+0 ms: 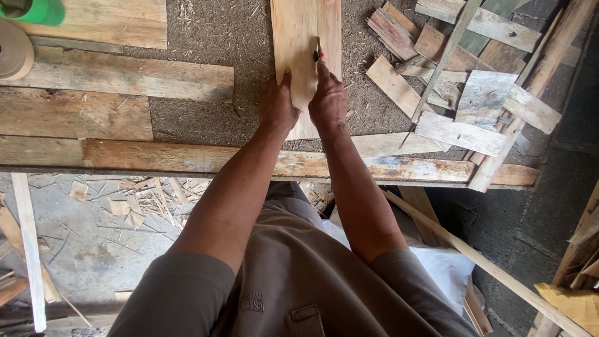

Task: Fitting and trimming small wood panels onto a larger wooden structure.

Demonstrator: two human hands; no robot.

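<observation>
Sawdust-strewn bench (206, 37): left hand (277, 107) flat on board (299, 31), right fingers (322, 70) pinching pencil (318, 53) upon it.

left hand (277, 106) flat, fingers extended | right hand (327, 103) fingers curled

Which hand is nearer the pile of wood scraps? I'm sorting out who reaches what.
Right. The right hand, holding a red-tipped pencil on the board, sits beside the scrap pile; the left hand presses the board farther away.
</observation>
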